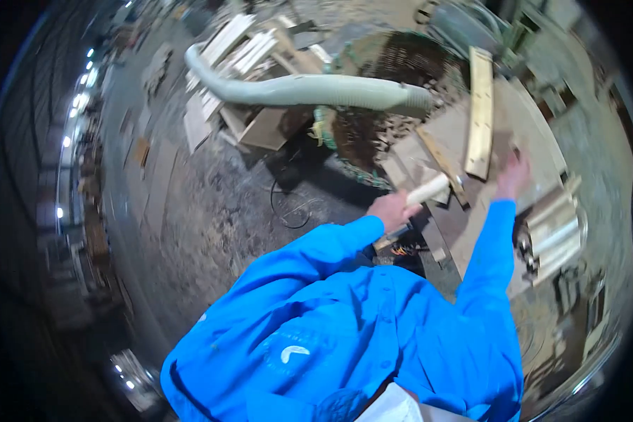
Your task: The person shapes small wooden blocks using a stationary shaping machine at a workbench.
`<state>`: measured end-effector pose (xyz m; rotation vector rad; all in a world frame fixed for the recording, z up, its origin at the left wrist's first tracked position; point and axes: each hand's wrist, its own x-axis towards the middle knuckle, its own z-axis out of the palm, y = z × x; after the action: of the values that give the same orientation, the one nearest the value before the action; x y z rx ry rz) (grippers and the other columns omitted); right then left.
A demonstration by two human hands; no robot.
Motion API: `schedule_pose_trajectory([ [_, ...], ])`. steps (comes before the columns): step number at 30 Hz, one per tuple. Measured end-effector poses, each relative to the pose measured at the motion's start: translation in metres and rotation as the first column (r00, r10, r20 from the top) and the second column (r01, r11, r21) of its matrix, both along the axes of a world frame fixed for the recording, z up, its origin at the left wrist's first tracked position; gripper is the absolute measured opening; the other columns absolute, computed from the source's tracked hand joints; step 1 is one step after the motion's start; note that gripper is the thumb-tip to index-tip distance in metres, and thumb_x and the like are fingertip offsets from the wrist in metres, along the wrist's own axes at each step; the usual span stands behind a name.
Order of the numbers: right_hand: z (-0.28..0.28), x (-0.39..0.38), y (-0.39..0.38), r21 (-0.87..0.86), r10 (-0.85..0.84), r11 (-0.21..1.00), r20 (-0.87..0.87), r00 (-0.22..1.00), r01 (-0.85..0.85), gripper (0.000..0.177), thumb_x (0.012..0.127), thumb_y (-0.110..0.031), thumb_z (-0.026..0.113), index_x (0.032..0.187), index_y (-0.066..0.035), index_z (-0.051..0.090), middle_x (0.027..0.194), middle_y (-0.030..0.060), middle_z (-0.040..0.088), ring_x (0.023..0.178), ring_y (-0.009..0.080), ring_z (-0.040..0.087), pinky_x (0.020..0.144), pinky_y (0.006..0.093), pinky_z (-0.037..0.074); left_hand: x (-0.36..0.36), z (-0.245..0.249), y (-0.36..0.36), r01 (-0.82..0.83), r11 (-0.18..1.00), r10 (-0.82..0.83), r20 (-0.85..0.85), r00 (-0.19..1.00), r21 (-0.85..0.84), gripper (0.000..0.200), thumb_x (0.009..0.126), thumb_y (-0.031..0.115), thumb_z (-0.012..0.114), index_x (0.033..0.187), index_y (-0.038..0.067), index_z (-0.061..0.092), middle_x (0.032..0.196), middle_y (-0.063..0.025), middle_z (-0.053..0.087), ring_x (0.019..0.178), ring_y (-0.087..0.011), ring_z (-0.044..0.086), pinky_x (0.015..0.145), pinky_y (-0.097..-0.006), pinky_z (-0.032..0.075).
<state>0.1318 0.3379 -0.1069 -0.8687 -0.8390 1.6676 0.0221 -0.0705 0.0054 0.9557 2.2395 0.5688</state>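
Note:
My left hand (392,209) is closed around a short pale wooden piece (427,190), which points up and right over the near edge of the work table (524,126). My right hand (515,176) is over the table's right part, beside a long light wooden bar (480,116). Its fingers are blurred, so whether they hold anything does not show. A narrower wooden strip (439,163) lies slanted between the held piece and the bar.
A pale flexible hose (295,90) runs across to a large basket with green netting (355,174) containing wood offcuts (401,126). Stacked boards (243,53) stand behind the hose. Several light wooden lengths (552,228) lie right of the table. A thin cable (288,224) lies on the floor.

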Motion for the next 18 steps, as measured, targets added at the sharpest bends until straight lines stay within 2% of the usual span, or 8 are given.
schedule_pose_trajectory([
  [4, 0.062, 0.064, -0.027, -0.034, -0.438, 0.893, 0.158, 0.885, 0.448, 0.028, 0.099, -0.024, 0.065, 0.111, 0.001, 0.071, 0.102, 0.0116, 0.07, 0.096, 0.024, 0.066, 0.084, 0.0367, 0.053, 0.018, -0.012, 0.007, 0.055, 0.995, -0.056, 0.004, 0.998, 0.086, 0.059, 0.101, 0.059, 0.058, 0.107, 0.001, 0.061, 0.093, -0.0278, 0.071, 0.091, -0.0481, 0.07, 0.079, -0.0584, 0.054],
  [7, 0.127, -0.001, -0.067, 0.01, -0.373, 0.922, 0.293, 0.88, 0.387, 0.03, 0.102, -0.022, 0.059, 0.113, 0.003, 0.072, 0.097, 0.0107, 0.071, 0.093, 0.024, 0.067, 0.083, 0.0373, 0.054, 0.02, -0.012, 0.002, 0.052, 0.995, -0.05, -0.023, 0.998, 0.088, 0.058, 0.102, 0.058, 0.056, 0.107, 0.001, 0.061, 0.093, -0.027, 0.072, 0.09, -0.0473, 0.071, 0.077, -0.0576, 0.055],
  [8, 0.112, -0.031, -0.065, 0.147, -0.199, 0.977, 0.336, 0.921, 0.157, 0.031, 0.103, -0.017, 0.055, 0.12, 0.005, 0.07, 0.102, 0.0117, 0.072, 0.093, 0.0232, 0.068, 0.082, 0.0355, 0.056, 0.02, -0.014, -0.001, 0.049, 0.994, -0.046, -0.026, 0.999, 0.099, 0.058, 0.102, 0.058, 0.056, 0.107, 0.001, 0.061, 0.093, -0.027, 0.072, 0.09, -0.0473, 0.071, 0.077, -0.0576, 0.055],
  [9, 0.11, -0.061, -0.073, 0.525, -0.227, 0.762, 0.765, 0.603, -0.379, 0.03, 0.105, -0.015, 0.055, 0.124, 0.003, 0.069, 0.109, 0.0126, 0.073, 0.098, 0.0213, 0.069, 0.085, 0.0331, 0.056, 0.021, -0.017, -0.004, 0.06, 0.994, -0.058, -0.024, 0.998, 0.089, 0.058, 0.102, 0.058, 0.056, 0.107, 0.001, 0.061, 0.093, -0.0265, 0.072, 0.089, -0.0472, 0.071, 0.076, -0.0572, 0.055],
  [10, 0.139, -0.118, -0.107, 0.217, 0.233, 0.935, 0.216, 0.948, -0.279, 0.031, 0.106, -0.013, 0.054, 0.132, 0.001, 0.067, 0.115, 0.0116, 0.073, 0.1, 0.0198, 0.07, 0.088, 0.0326, 0.056, 0.022, -0.02, -0.005, 0.071, 0.994, -0.07, -0.021, 0.997, 0.079, 0.058, 0.102, 0.058, 0.056, 0.107, 0.001, 0.061, 0.092, -0.026, 0.072, 0.088, -0.0471, 0.071, 0.075, -0.0568, 0.055],
  [12, 0.218, -0.177, -0.175, 0.248, 0.563, 0.667, 0.449, 0.693, -0.703, 0.038, 0.105, -0.016, 0.065, 0.141, -0.005, 0.064, 0.116, 0.0061, 0.074, 0.096, 0.0143, 0.069, 0.09, 0.0292, 0.055, 0.024, -0.023, -0.011, 0.065, 0.991, -0.064, -0.017, 0.998, 0.117, 0.057, 0.102, 0.058, 0.056, 0.107, 0.002, 0.061, 0.092, -0.0251, 0.072, 0.087, -0.0467, 0.071, 0.074, -0.0565, 0.056],
  [14, 0.212, -0.211, -0.21, 0.39, 0.656, 0.408, 0.504, 0.562, -0.826, 0.041, 0.102, -0.024, 0.072, 0.138, -0.004, 0.068, 0.111, 0.0081, 0.076, 0.098, 0.014, 0.069, 0.09, 0.0281, 0.054, 0.024, -0.028, -0.022, 0.074, 0.988, -0.071, -0.027, 0.997, 0.138, 0.056, 0.102, 0.058, 0.057, 0.107, 0.002, 0.061, 0.091, -0.0248, 0.072, 0.086, -0.0463, 0.071, 0.075, -0.0567, 0.055],
  [18, 0.182, -0.192, -0.262, 0.392, 0.471, 0.433, 0.67, 0.575, -0.812, 0.04, 0.099, -0.026, 0.075, 0.128, 0.001, 0.072, 0.106, 0.0128, 0.077, 0.093, 0.0148, 0.07, 0.085, 0.0298, 0.055, 0.021, -0.03, -0.051, 0.089, 0.986, -0.09, 0.003, 0.996, 0.142, 0.055, 0.102, 0.058, 0.057, 0.107, 0.003, 0.061, 0.09, -0.0253, 0.072, 0.086, -0.0462, 0.072, 0.073, -0.0569, 0.056],
])
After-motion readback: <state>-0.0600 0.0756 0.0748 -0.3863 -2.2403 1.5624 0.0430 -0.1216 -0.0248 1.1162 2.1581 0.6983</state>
